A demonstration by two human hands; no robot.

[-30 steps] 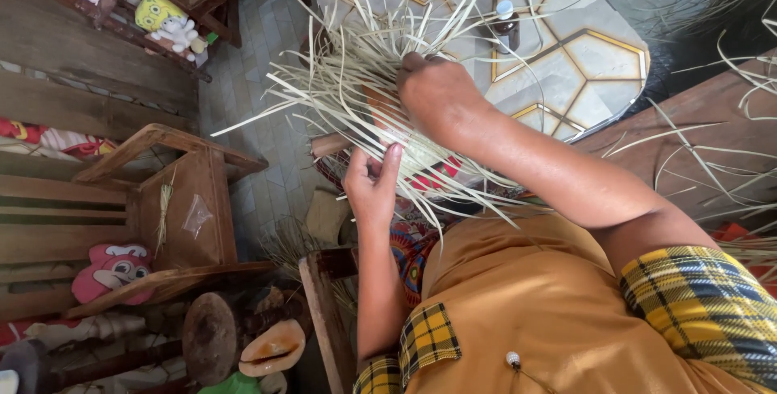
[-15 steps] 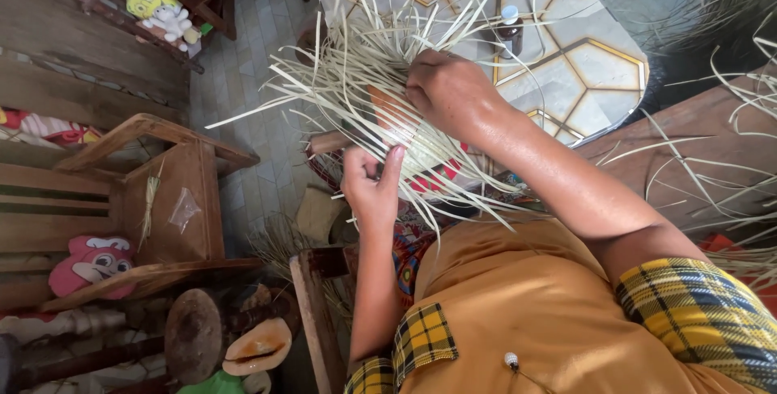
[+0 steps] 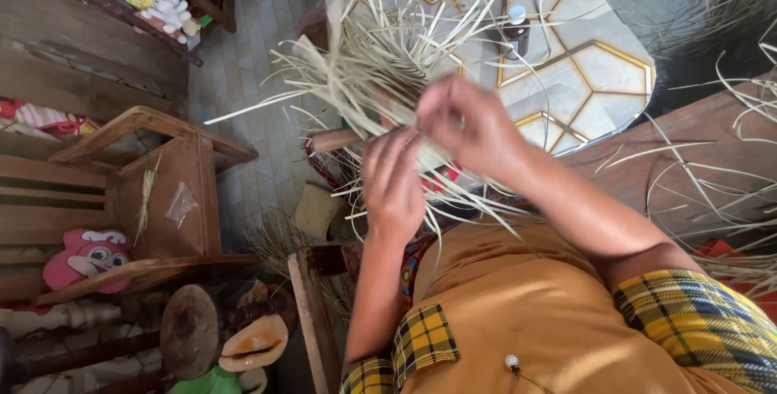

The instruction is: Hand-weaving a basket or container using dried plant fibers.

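A patterned floor mat (image 3: 583, 78) spreads across twelve to two o'clock, a wooden chair (image 3: 162, 192) sits at nine. At centre, a bundle of pale straw strips (image 3: 380, 62) fans toward eleven o'clock (light, springy, likely brittle if creased, best pinched low where the strands cross). The right hand (image 3: 473, 123) closes its fingers on those strands; the left hand (image 3: 396, 184) presses curled fingers against the woven part. A small bottle (image 3: 516, 30) stands at one.
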